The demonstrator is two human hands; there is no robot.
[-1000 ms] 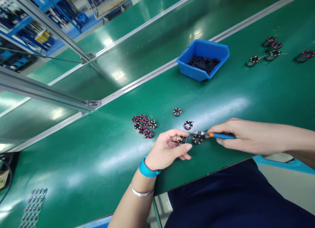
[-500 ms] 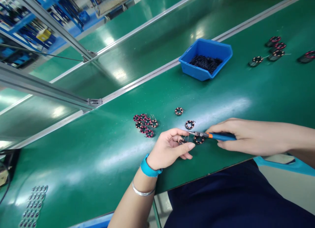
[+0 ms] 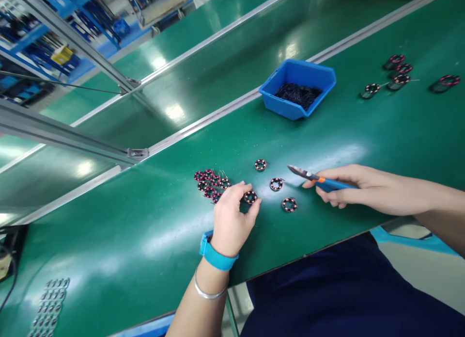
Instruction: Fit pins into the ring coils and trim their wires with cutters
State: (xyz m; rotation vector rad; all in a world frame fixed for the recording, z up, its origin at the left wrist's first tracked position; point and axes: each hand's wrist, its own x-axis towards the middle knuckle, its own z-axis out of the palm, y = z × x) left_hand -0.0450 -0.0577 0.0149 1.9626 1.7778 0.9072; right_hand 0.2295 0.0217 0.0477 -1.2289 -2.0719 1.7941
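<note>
Cutters (image 3: 308,175) now lifted off ring (image 3: 289,204)

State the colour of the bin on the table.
The bin is blue, holding small black parts; the head view shows it clearly.

The left hand (image 3: 230,220) carried its coil (image 3: 250,197) leftward (toward the pile), cutters (image 3: 308,175) lifted away.
</note>
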